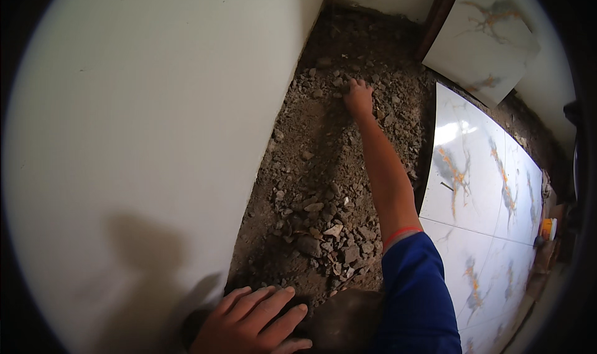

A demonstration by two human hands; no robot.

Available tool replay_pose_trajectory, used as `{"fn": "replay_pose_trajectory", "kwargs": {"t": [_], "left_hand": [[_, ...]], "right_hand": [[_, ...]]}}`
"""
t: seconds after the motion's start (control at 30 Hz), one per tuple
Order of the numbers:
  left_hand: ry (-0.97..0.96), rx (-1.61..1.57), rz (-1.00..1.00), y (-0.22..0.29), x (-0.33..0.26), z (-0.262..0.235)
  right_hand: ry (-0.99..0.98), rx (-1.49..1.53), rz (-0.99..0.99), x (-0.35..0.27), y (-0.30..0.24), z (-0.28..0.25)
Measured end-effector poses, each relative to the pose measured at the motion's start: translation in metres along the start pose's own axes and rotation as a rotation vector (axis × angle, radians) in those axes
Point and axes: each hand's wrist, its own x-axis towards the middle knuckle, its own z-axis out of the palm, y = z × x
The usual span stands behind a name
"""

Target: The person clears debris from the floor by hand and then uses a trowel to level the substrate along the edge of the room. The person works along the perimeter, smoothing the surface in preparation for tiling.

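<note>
My right hand [359, 99] reaches far out over a strip of rubble [320, 161] and is low among the broken stones. Its fingers are curled down around what looks like a grey stone [343, 88]; the fingertips are partly hidden. At the bottom edge my left hand [252, 323] is held with fingers stretched and slightly apart, nothing in it, close to the foot of the white wall [137, 117]. Larger stones and chips [309, 245] lie in a heap just beyond it.
Right of the rubble, glossy white marbled tiles [463, 161] form a raised-edged floor, with a small dark stick-like piece [446, 186] on top. A loose marbled tile [482, 43] leans near the far right wall. An orange-yellow container [548, 229] stands by the tiles' right edge.
</note>
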Motion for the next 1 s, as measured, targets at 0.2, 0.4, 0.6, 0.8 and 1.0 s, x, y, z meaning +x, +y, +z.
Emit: {"fn": "replay_pose_trajectory", "kwargs": {"t": [0.2, 0.4, 0.6, 0.8, 1.0], "left_hand": [[0.022, -0.034, 0.028, -0.005, -0.008, -0.005], [0.063, -0.039, 0.089, -0.003, -0.011, -0.003], [0.015, -0.014, 0.053, 0.003, -0.012, -0.006], [0.031, -0.012, 0.071, 0.002, -0.013, -0.009], [0.051, -0.035, 0.075, 0.001, -0.014, -0.012]], "right_hand": [[-0.839, 0.101, -0.493, -0.048, 0.002, -0.051], [0.150, -0.018, -0.335, -0.064, 0.012, -0.020], [-0.002, 0.071, -0.260, -0.067, 0.023, 0.007], [-0.058, -0.015, -0.362, -0.085, 0.013, 0.014], [-0.581, 0.176, -0.259, -0.077, -0.013, -0.010]]}}
